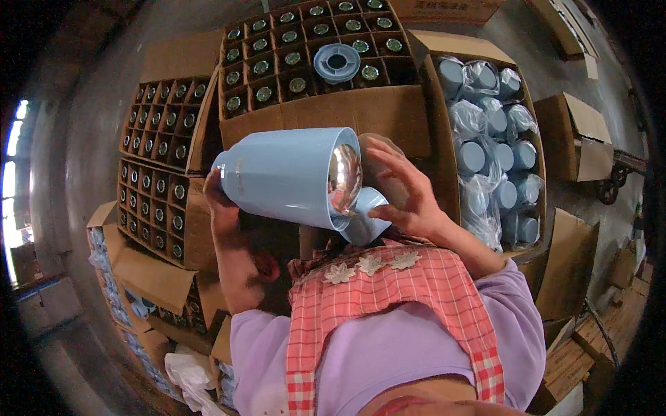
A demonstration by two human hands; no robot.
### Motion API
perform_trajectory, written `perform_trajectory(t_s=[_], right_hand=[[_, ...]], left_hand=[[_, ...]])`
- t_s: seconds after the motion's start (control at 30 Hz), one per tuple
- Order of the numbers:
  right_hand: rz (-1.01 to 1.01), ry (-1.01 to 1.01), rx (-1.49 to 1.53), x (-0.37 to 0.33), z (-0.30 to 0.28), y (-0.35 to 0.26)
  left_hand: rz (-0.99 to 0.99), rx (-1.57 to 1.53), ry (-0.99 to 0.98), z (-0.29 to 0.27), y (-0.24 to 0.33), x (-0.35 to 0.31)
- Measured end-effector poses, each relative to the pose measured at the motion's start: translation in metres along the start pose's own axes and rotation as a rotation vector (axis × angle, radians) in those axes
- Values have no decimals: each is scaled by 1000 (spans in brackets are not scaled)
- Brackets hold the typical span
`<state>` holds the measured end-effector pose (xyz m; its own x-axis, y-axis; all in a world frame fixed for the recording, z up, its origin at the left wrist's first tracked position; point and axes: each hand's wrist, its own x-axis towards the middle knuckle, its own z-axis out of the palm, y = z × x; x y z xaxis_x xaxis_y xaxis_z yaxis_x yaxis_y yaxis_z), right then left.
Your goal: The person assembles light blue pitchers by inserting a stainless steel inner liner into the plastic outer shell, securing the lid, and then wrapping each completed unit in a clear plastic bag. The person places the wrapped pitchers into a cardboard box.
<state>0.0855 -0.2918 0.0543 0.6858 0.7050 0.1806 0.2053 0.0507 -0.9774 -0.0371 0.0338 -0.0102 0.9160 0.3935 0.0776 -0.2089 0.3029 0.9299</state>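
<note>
A light blue flask casing [284, 173] lies tilted on its side in front of my chest. A shiny silver liner [345, 177] shows inside its wide end, which faces right. My left hand [220, 191] is wrapped round the narrow end, its fingers mostly hidden behind the casing. At the wide end, my right hand [409, 191] has its fingers spread apart. Its thumb comes close to a small light blue cup-shaped part [371, 208] below the casing's rim; whether they touch I cannot tell. Behind those fingers is a blurred greyish round shape.
Ahead stands a divided carton [326, 114] of glass-topped liners, a blue ring-shaped part [337, 64] resting on it. More divided cartons [198, 145] are stacked at left. A carton [444, 139] at right holds blue parts in clear plastic. White plastic [189, 374] lies at lower left.
</note>
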Motion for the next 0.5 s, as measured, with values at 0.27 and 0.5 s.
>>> perform_trajectory(t_s=[0.27,0.5], right_hand=[[-386,38,-453,27,-7,16],[186,320,479,2,-43,98]], left_hand=[[-448,-332,335,27,5,20],[68,223,175,102,35,26]])
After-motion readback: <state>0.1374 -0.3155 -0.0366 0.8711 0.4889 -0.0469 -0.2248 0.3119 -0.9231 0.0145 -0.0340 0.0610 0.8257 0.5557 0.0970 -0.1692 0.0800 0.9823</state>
